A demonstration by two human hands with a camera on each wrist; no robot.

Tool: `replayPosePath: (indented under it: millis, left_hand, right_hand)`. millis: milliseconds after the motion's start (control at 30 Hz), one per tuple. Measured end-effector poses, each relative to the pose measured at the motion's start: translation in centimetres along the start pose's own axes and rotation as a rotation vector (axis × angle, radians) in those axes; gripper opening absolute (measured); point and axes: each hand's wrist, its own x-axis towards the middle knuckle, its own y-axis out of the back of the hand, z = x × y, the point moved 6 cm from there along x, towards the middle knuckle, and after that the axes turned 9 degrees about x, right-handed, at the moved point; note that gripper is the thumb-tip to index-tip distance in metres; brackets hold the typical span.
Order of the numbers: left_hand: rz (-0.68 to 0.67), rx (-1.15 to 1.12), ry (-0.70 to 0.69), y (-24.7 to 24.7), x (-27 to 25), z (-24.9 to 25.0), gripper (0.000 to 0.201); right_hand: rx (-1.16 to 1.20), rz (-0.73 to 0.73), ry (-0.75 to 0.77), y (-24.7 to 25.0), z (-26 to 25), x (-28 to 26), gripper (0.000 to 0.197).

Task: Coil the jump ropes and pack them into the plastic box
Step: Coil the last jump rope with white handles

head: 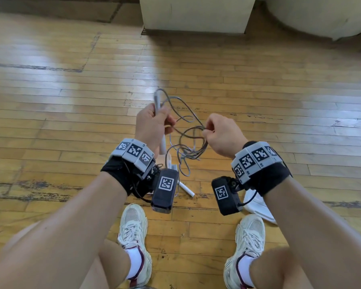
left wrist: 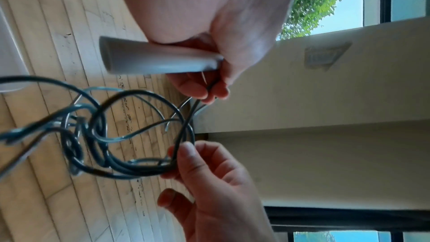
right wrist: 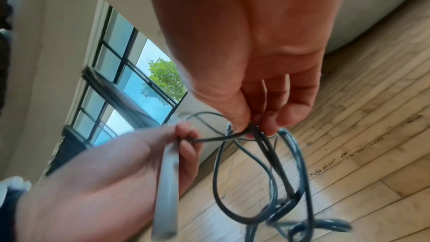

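The left hand (head: 152, 124) is wrapped around a pale grey handle (head: 157, 101) of a jump rope, held roughly upright in the head view, with the handle's top end sticking out above the fist and its lower end (head: 163, 146) showing below the wrist side of the palm. In the left wrist view the same handle (left wrist: 158, 58) lies across the palm, and the fingertips (left wrist: 197, 91) of that hand also pinch a strand of the thin grey-blue cord (left wrist: 130, 135) just beyond the handle's end. The right hand (head: 221, 134), level with the left and a little apart from it, has its thumb and fingers closed together on several gathered strands of the cord (head: 188, 140); the right wrist view shows the pinch (right wrist: 253, 126) clearly, with loops (right wrist: 279, 181) hanging down from it. One taut strand runs straight between the two hands, and the rest of the cord dangles below them in a loose, uneven tangle above the wooden floor (head: 50, 101). Beneath the left wrist a second white handle (head: 187, 189) lies on the floor, partly hidden by the wrist camera. Something white (head: 258, 207) lies on the floor under the right wrist; what it is cannot be told. The person's two pale sneakers (head: 133, 230) stand on the floor nearer the body than the hands.
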Motion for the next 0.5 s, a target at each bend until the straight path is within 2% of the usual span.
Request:
replayPosePath:
  millis: [100, 200, 267, 333, 400, 500]
  left_hand:
    - [0.084, -0.110, 0.046, 1.9, 1.1, 0.1, 0.022]
    - [0.021, -0.202, 0.087, 2.0, 1.4, 0.3, 0.021]
    - [-0.057, -0.235, 0.088, 1.2, 1.1, 0.3, 0.020]
    - [-0.143, -0.272, 0.083, 0.1, 0.7, 0.3, 0.020]
    - [-0.208, -0.299, 0.077, -0.8, 0.4, 0.6, 0.020]
    - [-0.216, -0.363, 0.064, -1.2, 0.4, 1.2, 0.019]
  right_hand:
    - [-0.116, 0.087, -0.092, 1.6, 1.5, 0.3, 0.016]
    - [-0.205, 0.068, -0.140, 1.8, 2.7, 0.4, 0.030]
    - [-0.200, 0.094, -0.052, 1.2, 2.2, 0.5, 0.040]
    - [-0.085, 0.081, 0.156, 0.2, 0.2, 0.3, 0.051]
    - [0.048, -0.077, 0.259, -1.2, -1.6, -0.1, 0.052]
    - [0.087, -0.329, 0.186, -3.7, -2.5, -0.7, 0.021]
